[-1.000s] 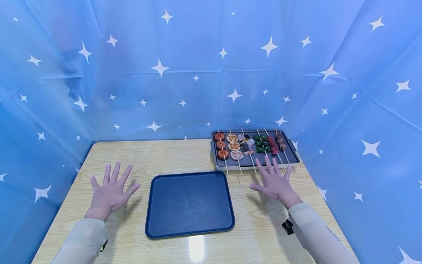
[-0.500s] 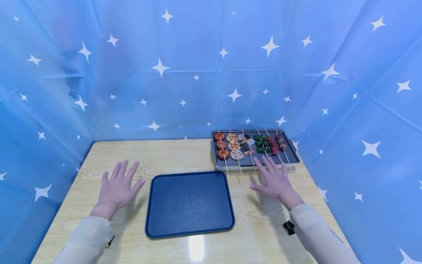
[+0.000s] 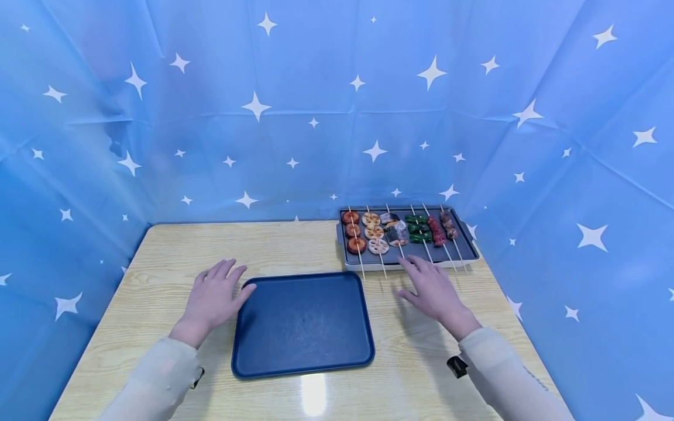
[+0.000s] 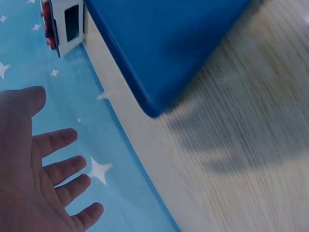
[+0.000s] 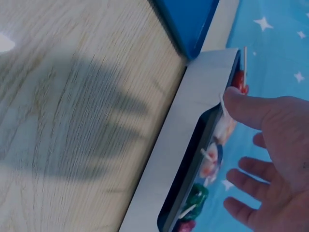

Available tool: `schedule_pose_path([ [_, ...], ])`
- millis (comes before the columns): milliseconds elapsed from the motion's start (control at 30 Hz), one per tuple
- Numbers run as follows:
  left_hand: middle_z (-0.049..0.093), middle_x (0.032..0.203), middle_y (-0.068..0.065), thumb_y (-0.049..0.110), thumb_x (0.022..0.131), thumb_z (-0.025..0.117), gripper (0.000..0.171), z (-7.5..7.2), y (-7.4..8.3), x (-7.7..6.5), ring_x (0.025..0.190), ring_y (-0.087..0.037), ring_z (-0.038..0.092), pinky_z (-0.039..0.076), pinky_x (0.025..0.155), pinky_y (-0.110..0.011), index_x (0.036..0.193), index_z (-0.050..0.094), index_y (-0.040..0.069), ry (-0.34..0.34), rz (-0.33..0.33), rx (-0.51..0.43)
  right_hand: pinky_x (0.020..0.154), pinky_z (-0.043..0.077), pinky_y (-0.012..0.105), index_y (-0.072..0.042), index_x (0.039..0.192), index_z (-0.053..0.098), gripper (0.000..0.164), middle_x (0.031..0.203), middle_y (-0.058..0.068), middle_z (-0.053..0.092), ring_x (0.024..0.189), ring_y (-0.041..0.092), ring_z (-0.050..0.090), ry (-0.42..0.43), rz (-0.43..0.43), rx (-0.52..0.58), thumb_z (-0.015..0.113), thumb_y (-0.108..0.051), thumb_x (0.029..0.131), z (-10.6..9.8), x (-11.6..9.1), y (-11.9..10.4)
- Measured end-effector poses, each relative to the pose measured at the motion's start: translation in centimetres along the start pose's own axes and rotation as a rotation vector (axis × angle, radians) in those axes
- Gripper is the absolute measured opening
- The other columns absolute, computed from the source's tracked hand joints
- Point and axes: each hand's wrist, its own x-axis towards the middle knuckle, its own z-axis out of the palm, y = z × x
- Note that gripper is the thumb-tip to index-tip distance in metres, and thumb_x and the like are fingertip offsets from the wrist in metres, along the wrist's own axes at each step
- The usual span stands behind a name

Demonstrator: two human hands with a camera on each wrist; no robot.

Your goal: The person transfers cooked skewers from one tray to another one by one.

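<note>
Bright glare whitens the wood-grain table (image 3: 313,394) just in front of the blue tray (image 3: 303,325); soft shadows flank it; both wrist views look dimmer, slightly blurred.

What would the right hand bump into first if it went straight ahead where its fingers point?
Most likely the fish skewer on the griddle, starting with its bare stick. How high the right hand hovers is hard to judge, so it might pass above.
</note>
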Motion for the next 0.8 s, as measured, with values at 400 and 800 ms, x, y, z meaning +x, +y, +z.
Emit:
schedule_pose_path([
  [400, 0.060, 0.132, -0.014, 0.041, 0.096, 0.055, 0.041, 1.2, 3.6, 1.2, 0.129, -0.036, 0.050, 0.041, 0.105, -0.060, 0.125, 0.064, 0.012, 0.023, 0.047, -0.051, 0.088, 0.054, 0.055, -0.009, 0.131, 0.059, 0.058, 0.117, 0.012, 0.066, 0.105, 0.033, 0.065, 0.087, -0.117, -0.018, 0.080, -0.029, 0.080, 1.0, -0.7, -2.0],
  [800, 0.070, 0.119, -0.008, 0.029, 0.096, 0.060, 0.029, 2.2, 7.4, 2.9, 0.111, -0.030, 0.065, 0.054, 0.093, -0.050, 0.119, 0.068, 0.015, 0.007, 0.073, -0.234, 0.087, 0.054, 0.051, -0.008, 0.120, 0.067, 0.046, 0.117, 0.009, 0.067, 0.107, 0.029, 0.064, 0.001, -0.155, -0.005, 0.079, -0.027, 0.080, 3.6, -2.3, -3.7],
])
